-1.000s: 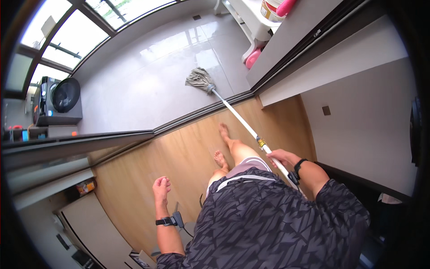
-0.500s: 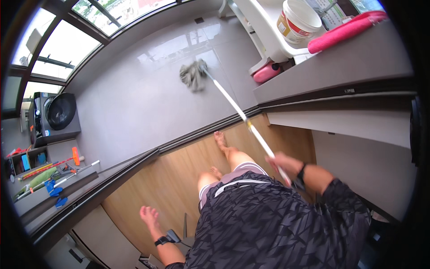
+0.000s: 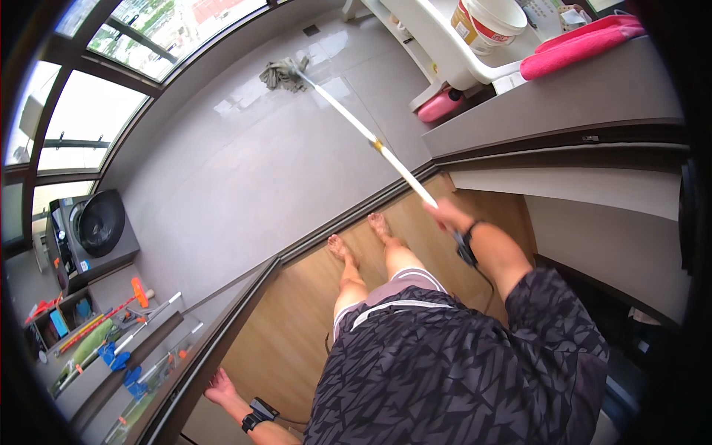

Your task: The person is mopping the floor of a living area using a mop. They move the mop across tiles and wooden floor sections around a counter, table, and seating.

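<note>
My right hand is closed around the upper end of a white mop handle, with the arm stretched forward. The handle slants away to the far left and ends in a grey mop head of cloth strands, lying on the grey tile floor beside wet, shiny patches. My left hand is low on the left with its fingers out and nothing in them. It is next to the dark sliding-door frame; whether it touches the frame I cannot tell.
A dark door track divides the tile from the wood floor under my bare feet. On the left are a front-loading washer and several cleaning tools. At the right stand a white sink unit, a bucket and a pink cloth.
The mop head has moved farther away and to the left. My right hand has reached forward with the handle. My left hand has moved down and left toward the door frame; my left foot has come forward.
</note>
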The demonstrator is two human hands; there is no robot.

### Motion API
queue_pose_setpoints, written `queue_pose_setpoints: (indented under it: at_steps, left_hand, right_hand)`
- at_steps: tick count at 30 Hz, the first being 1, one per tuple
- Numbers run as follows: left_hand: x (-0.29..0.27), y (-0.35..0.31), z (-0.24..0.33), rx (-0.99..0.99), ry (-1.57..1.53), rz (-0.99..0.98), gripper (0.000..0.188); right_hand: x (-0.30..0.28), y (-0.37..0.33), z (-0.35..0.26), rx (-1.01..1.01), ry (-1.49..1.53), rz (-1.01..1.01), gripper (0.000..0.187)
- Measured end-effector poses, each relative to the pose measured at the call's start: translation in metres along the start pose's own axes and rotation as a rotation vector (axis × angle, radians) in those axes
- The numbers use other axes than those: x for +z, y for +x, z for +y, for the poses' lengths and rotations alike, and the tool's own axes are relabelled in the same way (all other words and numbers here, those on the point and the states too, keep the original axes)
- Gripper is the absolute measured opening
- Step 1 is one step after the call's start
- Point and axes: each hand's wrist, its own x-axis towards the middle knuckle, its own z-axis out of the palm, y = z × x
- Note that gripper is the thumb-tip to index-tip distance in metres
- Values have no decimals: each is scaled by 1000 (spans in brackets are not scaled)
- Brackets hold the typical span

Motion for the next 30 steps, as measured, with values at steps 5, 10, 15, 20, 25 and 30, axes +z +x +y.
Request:
queue_pose_setpoints:
  at_steps: [5,10,15,20,25,30]
  left_hand:
    - [-2,33,1,-125,-84,14,45]
    - [34,-5,-7,-120,-162,230,50]
    - [-8,27,-5,-108,-190,252,48]
    - [-18,56,-10,-126,-139,195,47]
    - [-20,57,3,-202,-83,170,41]
    - [3,2,29,-86,-94,64,38]
  right_hand:
    - [54,-161,159,225,-78,52,49]
    - [107,-349,291,612,-120,120,46]
    - [98,-381,273,647,-262,33,38]
    - [52,-256,174,493,-43,46,30]
    - [-11,-19,17,-167,-18,-34,36]
    - [-24,100,-192,-187,-76,78,19]
